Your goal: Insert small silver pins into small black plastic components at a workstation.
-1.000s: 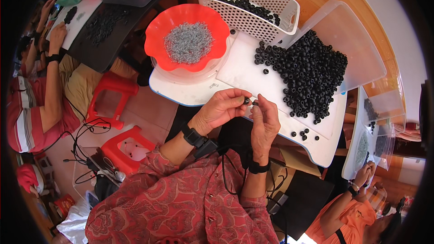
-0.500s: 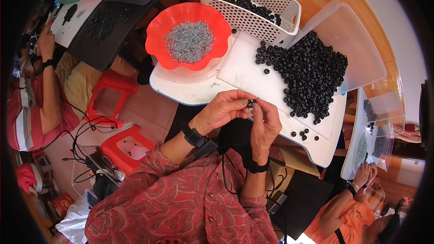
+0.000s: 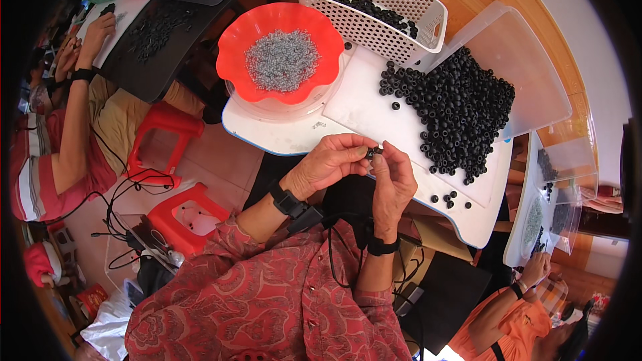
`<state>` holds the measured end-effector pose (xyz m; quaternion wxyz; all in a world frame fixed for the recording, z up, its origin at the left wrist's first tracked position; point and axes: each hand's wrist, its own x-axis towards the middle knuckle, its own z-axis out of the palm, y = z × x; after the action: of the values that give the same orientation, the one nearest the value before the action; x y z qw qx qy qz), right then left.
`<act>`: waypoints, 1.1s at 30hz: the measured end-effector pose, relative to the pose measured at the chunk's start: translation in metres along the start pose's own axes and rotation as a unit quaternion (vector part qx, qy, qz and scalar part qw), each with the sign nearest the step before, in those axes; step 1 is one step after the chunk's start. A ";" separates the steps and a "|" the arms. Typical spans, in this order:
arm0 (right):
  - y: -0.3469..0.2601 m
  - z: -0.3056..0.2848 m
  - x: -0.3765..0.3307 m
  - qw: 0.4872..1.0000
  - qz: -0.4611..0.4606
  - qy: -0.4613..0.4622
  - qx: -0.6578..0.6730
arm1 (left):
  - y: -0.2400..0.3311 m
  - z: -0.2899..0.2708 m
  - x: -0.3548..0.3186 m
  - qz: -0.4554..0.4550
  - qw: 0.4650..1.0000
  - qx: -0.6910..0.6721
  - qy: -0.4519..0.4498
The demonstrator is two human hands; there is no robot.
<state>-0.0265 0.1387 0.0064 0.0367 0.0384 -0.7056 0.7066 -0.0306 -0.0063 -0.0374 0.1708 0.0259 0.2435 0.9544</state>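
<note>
Head view, hands: left hand [image 3: 329,164] and right hand [image 3: 393,184] meet fingertip to fingertip above the near edge of the white board [image 3: 361,103]; both are closed in a pinch on one small black ring [image 3: 372,152], which sits between them, well clear of the heap
Head view, wrists: a black band on each wrist, with dark cables hanging below the forearms
Head view, red bowl [image 3: 235,40]: scalloped rim, resting on a clear dish; holds a mound of small silvery metal parts [image 3: 281,60], confined to the middle of the bowl
Head view, white basket [image 3: 408,10]: perforated walls, beyond the board; a shallow layer of black pieces lies along its floor
Head view, board load: a large heap of black rings [image 3: 461,107] covers the right half of the board; a few loose rings [image 3: 447,197] lie apart near the board's lower right edge
Head view, clear lid [image 3: 518,60]: translucent, to the right of the heap, its near edge under or touching the heap; which, cannot be told
Head view, floor left: two red stools [image 3: 160,127] beside the table
Head view, co-workers: one person's hand [image 3: 97,27] at upper left rests on a dark tray strewn with small dark parts; another person's hand [image 3: 535,269] at lower right is near clear bags of parts
</note>
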 end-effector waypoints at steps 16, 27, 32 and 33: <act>0.003 0.000 0.002 0.999 -0.029 0.020 -0.026 | -0.004 -0.006 0.004 0.016 1.000 -0.024 -0.003; 0.006 0.009 0.001 0.999 -0.018 0.014 0.028 | -0.002 -0.005 0.001 0.014 0.999 -0.030 0.016; 0.006 0.010 0.001 0.999 -0.017 0.015 0.022 | 0.000 -0.002 0.001 0.014 1.000 -0.022 0.017; 0.006 0.010 0.002 1.000 -0.016 0.017 0.018 | 0.000 -0.002 0.001 0.014 1.000 -0.022 0.018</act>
<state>-0.0286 0.1289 0.0008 0.0597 0.0380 -0.6916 0.7188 -0.0317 -0.0068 -0.0396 0.1535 0.0087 0.2251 0.9621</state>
